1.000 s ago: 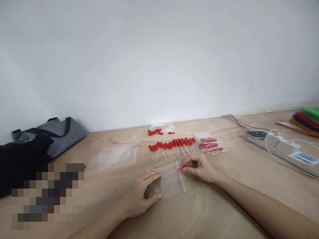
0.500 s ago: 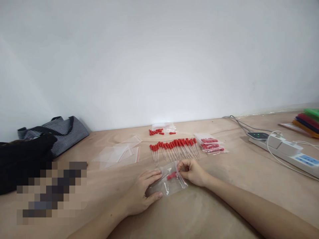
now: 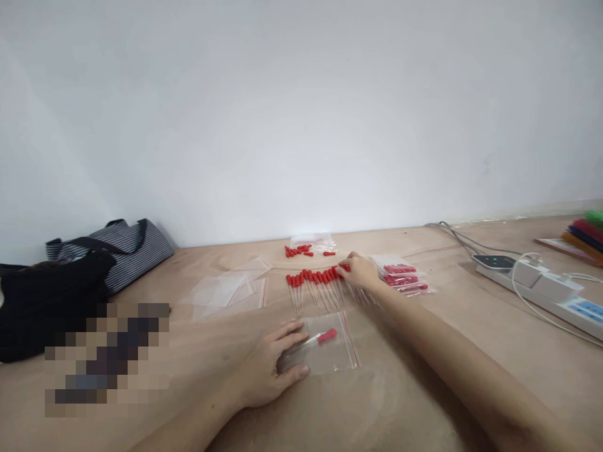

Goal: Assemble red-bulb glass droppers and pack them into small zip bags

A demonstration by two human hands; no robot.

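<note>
My left hand (image 3: 282,362) lies over the left part of a clear zip bag (image 3: 325,361), fingers spread and pressing it to the table. Inside that bag is one dropper (image 3: 327,336) with a red bulb and a clear stem, its bulb toward the red-striped zip edge. Farther back, my right hand (image 3: 360,271) is closed at the row of droppers (image 3: 323,277), fingertips pinched at a red bulb. The hand and forearm cover the row's right end. Just right of it lie several filled bags (image 3: 405,279) of red-bulbed droppers, overlapping.
Flat clear bags (image 3: 221,295) overlap on the left. Loose red droppers (image 3: 299,250) lie by another bag near the wall. A striped bag (image 3: 136,254) and black cloth (image 3: 56,301) occupy the left side. A power strip (image 3: 551,285) with cables sits right, near coloured items (image 3: 586,238).
My right hand has left the zip bag's edge and moved back to the dropper row. The bag now lies flatter with its dropper inside. My left hand stays on it.
</note>
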